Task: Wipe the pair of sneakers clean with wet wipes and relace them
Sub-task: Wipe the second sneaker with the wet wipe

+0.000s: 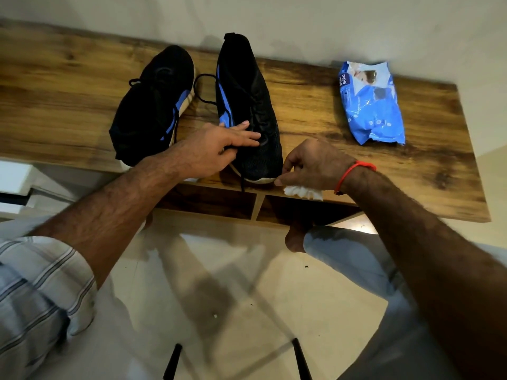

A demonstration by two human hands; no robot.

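The right-hand sneaker [248, 105] is stood at the near edge of the wooden worktop [329, 111], its toe reaching that edge and perhaps overhanging it slightly, while the other sneaker [153, 105] is laid just beside it to the left, tilted onto its side. The left hand [216, 149] is rested on the toe area of the right-hand sneaker with fingers [247, 135] straight and slightly apart, so the shoe is steadied rather than gripped. The right hand [315, 163] is held at the toe, its fingers curled and clamped on a crumpled white wet wipe [303, 192] at the worktop's near edge. The main risk is judged to be the shoe being pushed off the near edge by a firm wiping stroke, since only a flat palm restrains it. A loose black lace [242, 183] is hung over the edge (it could be snagged or dragged by the wipe). The blue wet wipes pack [370, 105], left open near the far right corner, could be dried out if wiping is prolonged.
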